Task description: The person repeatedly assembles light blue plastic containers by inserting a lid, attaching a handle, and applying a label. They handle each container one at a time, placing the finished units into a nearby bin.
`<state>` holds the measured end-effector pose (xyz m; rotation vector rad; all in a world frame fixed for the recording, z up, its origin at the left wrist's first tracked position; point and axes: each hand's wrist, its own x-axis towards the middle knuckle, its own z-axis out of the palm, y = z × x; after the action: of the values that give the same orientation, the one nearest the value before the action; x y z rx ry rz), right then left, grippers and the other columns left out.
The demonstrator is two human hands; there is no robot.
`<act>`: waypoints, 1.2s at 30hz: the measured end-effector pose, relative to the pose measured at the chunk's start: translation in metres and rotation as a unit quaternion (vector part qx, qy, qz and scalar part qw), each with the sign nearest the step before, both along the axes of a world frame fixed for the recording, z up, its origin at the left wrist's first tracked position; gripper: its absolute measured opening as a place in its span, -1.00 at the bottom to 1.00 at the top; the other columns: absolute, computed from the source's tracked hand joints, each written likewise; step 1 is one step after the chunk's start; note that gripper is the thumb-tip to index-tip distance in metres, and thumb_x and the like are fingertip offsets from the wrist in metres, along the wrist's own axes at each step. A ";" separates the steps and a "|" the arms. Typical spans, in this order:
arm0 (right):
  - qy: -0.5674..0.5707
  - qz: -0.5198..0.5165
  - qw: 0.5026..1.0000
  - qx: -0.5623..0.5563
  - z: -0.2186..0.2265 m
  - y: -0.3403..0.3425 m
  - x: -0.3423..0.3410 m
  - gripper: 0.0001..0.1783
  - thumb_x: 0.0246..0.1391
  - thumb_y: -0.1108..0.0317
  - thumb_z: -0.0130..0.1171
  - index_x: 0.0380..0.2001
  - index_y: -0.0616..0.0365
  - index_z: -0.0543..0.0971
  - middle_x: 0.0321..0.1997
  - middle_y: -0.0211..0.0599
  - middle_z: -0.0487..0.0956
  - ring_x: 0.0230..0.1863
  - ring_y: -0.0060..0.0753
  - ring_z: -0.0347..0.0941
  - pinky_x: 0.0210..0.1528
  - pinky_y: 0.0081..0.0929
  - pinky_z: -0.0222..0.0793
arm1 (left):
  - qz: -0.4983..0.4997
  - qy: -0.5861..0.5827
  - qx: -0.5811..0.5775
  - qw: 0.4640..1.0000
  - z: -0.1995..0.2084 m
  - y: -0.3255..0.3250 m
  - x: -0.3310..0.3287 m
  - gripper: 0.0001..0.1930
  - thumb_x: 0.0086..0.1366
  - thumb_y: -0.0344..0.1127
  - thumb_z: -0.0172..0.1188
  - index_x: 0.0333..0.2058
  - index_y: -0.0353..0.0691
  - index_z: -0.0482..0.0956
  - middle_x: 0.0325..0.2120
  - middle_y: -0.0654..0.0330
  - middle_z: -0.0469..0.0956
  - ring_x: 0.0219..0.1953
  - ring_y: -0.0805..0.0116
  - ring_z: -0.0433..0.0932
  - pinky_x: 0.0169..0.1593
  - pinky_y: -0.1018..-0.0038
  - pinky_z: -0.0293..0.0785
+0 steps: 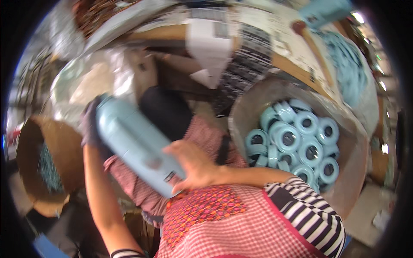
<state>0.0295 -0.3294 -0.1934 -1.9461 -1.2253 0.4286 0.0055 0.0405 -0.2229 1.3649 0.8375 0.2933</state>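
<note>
A long light-blue plastic bottle (135, 142) lies slantwise across my lap, its narrower end up and to the left. My left hand (91, 122), in a dark glove, grips that narrower end from the outer side. The bare fingers of my right hand (193, 163) curve round the lower, wider end, beside a small dark printed mark. Motion blurs the bottle and both hands somewhat.
To my right stands a large lined container (344, 124) holding many light-blue plastic rings (310, 152). A cardboard drum (64, 150) with blue strands sits at left. Ahead, a cluttered bench edge (297, 71) carries papers, a dark printed sheet (249, 60) and a wooden-handled tool (312, 47).
</note>
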 end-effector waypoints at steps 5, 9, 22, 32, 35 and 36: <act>-0.198 -0.137 0.968 0.076 -0.031 -0.056 0.048 -0.40 -0.06 0.23 0.42 0.08 0.14 0.50 0.09 -0.14 0.53 0.03 0.01 0.46 0.06 -0.11 0.38 | -0.022 0.030 -0.160 0.986 0.027 0.017 -0.040 -0.58 0.41 -0.10 0.08 -0.01 -0.36 0.60 -0.16 0.08 0.64 -0.14 0.27 0.62 0.02 0.40 0.51; -0.109 -0.433 0.876 -0.184 -0.044 -0.225 0.108 -0.77 0.01 0.21 0.32 -0.54 0.14 0.61 -0.47 -0.16 0.59 -0.40 -0.04 0.54 -0.34 -0.09 0.40 | 0.112 -0.067 -0.075 0.989 0.092 0.015 -0.120 -0.49 0.45 0.01 -0.10 0.12 -0.27 0.50 0.01 0.05 0.58 0.05 0.17 0.55 0.18 0.23 0.46; -0.109 -0.172 0.784 -0.587 -0.020 -0.331 0.185 -0.35 -0.57 0.32 0.53 -0.20 0.13 0.61 -0.17 -0.08 0.61 0.01 0.01 0.47 0.05 -0.12 0.35 | 0.204 -0.306 -0.261 0.892 0.017 -0.058 -0.137 -0.41 0.43 0.11 -0.14 0.19 -0.24 0.45 0.17 0.01 0.47 0.18 0.02 0.42 0.30 0.10 0.28; -0.020 -0.232 0.932 0.279 0.079 -0.017 0.102 -0.33 0.18 -0.13 0.21 0.01 0.34 0.53 -0.34 -0.19 0.54 -0.29 -0.30 0.50 -0.18 -0.33 0.44 | 0.160 -0.342 -0.265 0.887 0.017 -0.094 -0.147 -0.43 0.47 0.08 -0.18 0.15 -0.26 0.46 0.16 0.03 0.48 0.18 0.06 0.44 0.28 0.12 0.31; -0.197 -0.102 0.904 0.365 0.082 0.009 0.091 -0.42 0.19 0.03 0.20 -0.01 0.42 0.58 -0.36 -0.18 0.51 -0.44 -0.17 0.41 -0.39 -0.27 0.33 | 0.173 -0.330 -0.268 0.888 0.025 -0.104 -0.163 -0.41 0.47 0.10 -0.22 0.17 -0.28 0.44 0.17 0.02 0.46 0.16 0.06 0.45 0.27 0.14 0.32; -0.193 -0.078 0.902 0.377 0.085 0.013 0.089 -0.43 0.17 0.06 0.21 -0.02 0.41 0.58 -0.36 -0.20 0.51 -0.44 -0.20 0.40 -0.39 -0.29 0.32 | 0.183 -0.309 -0.243 0.901 0.026 -0.107 -0.166 -0.41 0.47 0.10 -0.23 0.17 -0.27 0.43 0.17 0.02 0.46 0.16 0.07 0.45 0.27 0.14 0.32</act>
<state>0.1184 -0.3163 -0.1083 -1.4469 -1.2115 -0.4911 -0.1604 -0.0667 -0.1969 0.5737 0.5641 0.7166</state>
